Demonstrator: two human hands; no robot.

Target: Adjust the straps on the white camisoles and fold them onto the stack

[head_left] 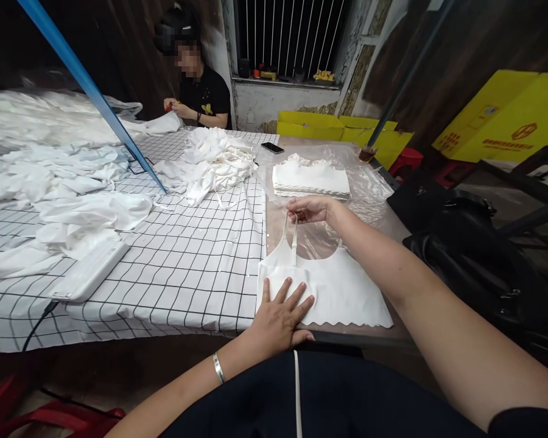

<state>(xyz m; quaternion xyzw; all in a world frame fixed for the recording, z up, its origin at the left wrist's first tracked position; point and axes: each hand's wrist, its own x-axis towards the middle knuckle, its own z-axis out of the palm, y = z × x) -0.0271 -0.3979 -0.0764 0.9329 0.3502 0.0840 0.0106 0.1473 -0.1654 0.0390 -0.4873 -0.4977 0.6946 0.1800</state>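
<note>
Left hand lies flat, fingers spread wide, palm down on the near left corner of a white top. The top is spread flat at the near edge of the table, its scalloped hem toward the person and its straps running away to the far side.

Right hand is beyond the top, fingers pinched narrow on the ends of the straps, which are drawn taut between hand and garment.

Just past the right hand, a folded stack of white pieces sits on clear plastic sheet. A phone lies farther off, to the stack's left. A glass stands at the far right edge of the table.

Left of the top, a checked cloth covers the table. On it: a loose pile of white garments in the middle distance, more white fabric heaped at far left, and a flat white device with a cable at near left. A blue pole slants across the left side.

A co-worker in black sits at the far end, hands together over white fabric. Yellow boxes stand far right; a black bag lies right of the table.
</note>
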